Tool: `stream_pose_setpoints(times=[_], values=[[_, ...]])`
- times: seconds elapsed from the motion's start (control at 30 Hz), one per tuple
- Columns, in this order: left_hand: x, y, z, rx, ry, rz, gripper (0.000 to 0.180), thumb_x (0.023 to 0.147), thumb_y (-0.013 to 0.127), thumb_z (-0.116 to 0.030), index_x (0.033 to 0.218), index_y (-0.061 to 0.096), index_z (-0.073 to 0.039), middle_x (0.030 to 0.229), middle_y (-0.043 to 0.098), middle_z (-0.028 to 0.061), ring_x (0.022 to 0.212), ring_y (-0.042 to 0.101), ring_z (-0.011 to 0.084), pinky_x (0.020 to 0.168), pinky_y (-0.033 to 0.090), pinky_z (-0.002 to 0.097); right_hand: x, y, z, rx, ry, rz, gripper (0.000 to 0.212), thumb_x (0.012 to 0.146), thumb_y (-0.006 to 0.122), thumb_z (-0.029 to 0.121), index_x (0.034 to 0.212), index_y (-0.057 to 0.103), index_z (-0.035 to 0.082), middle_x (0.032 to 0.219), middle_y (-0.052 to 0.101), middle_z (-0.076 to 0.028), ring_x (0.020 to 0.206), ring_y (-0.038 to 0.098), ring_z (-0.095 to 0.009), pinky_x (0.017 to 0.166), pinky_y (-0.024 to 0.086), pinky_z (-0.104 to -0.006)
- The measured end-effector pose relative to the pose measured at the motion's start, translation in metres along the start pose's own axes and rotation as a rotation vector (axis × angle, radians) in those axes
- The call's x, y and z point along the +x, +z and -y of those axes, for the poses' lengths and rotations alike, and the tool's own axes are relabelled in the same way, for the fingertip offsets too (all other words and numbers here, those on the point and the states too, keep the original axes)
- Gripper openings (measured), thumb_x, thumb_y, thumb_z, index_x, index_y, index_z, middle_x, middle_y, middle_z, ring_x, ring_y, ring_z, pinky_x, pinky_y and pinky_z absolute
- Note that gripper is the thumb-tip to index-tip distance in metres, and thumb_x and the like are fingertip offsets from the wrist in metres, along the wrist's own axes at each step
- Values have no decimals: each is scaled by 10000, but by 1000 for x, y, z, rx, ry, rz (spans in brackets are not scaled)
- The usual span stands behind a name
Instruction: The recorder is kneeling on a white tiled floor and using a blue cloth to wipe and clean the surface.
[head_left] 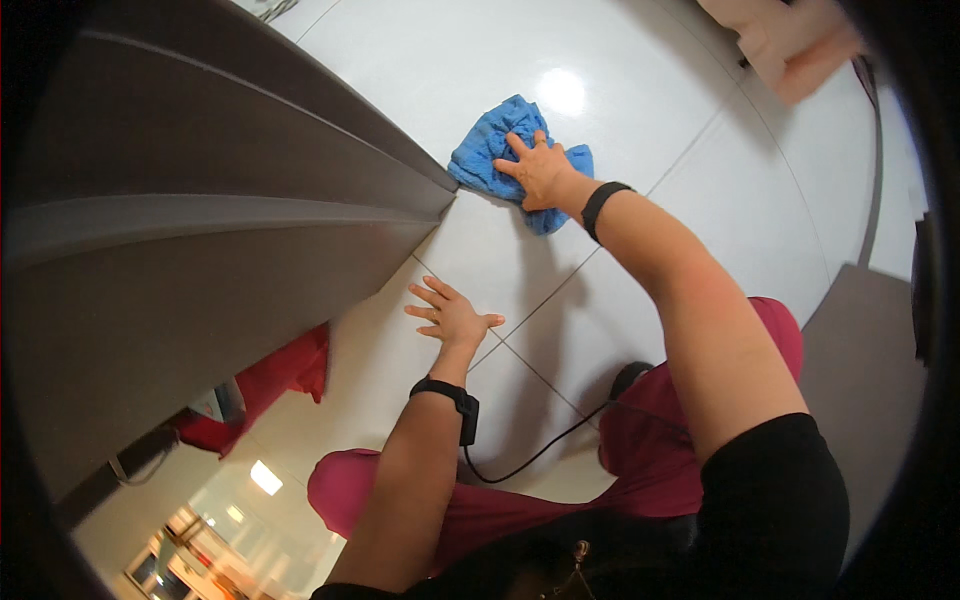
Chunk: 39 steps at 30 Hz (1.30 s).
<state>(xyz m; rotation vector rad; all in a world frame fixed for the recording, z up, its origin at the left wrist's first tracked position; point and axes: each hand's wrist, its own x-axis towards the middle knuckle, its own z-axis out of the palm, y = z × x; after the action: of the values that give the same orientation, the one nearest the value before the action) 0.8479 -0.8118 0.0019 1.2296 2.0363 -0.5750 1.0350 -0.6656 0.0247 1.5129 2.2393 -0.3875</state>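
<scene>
Looks mid-wipe on the white floor (660, 85): right hand (542, 172) spread wide over the blue cloth (488, 150), far side by the grey panel (290, 150) corner. Left hand (456, 318) empty, fingers wide. Can't tell which bits are done or left tbh.

And here's the blue cloth (490, 150), soft and towel-like, rumpled right across, its folds bunched in the middle! It lies flat-ish on a glossy white floor tile (650, 90), towards that tile's near corner and well clear of its right-hand edge. One broad part fans out to the upper left, a smaller flap pokes out right, and another droops down towards the near corner.
</scene>
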Motion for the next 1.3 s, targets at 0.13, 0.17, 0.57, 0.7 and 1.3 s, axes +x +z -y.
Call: stream_pose_setpoints(times=[0.13,0.17,0.57,0.7,1.3], values=[[-8,2,-9,37,35,-19,1396,471,862,-367,1355,-155,-4,1408,-161,271,1279,-74,511,989,174,627,-37,10,25,178,124,-67,638,630,713,321,1201,429,307,1337,288,-99,1137,348,-431,806,445,-518],[-11,-2,-9,39,9,-26,1391,473,862,-369,1356,-149,-3,1409,-151,274,1281,-64,510,987,185,624,-48,13,36,200,147,-48,646,629,720,326,1204,426,304,1335,298,-100,1137,353,-419,816,442,-504],[-9,3,-1,144,23,-123,1386,480,815,-513,1355,-117,23,1403,-78,308,1270,16,526,959,229,641,-155,68,76,447,646,-217,679,692,667,240,1291,371,359,1436,201,-26,1186,338,-417,869,419,-476],[-18,0,-9,152,59,-55,1338,516,806,-491,1348,-85,61,1387,-60,335,1245,-5,553,948,237,651,-250,117,63,529,966,73,759,686,656,231,1334,287,370,1459,132,-39,1202,321,-448,928,411,-478],[-3,7,1,153,28,-133,1360,500,823,-478,1355,-106,28,1396,-83,319,1242,21,572,894,298,666,-244,152,91,365,633,-403,629,774,560,447,1341,316,322,1456,160,-77,1282,102,-485,896,222,-673]])
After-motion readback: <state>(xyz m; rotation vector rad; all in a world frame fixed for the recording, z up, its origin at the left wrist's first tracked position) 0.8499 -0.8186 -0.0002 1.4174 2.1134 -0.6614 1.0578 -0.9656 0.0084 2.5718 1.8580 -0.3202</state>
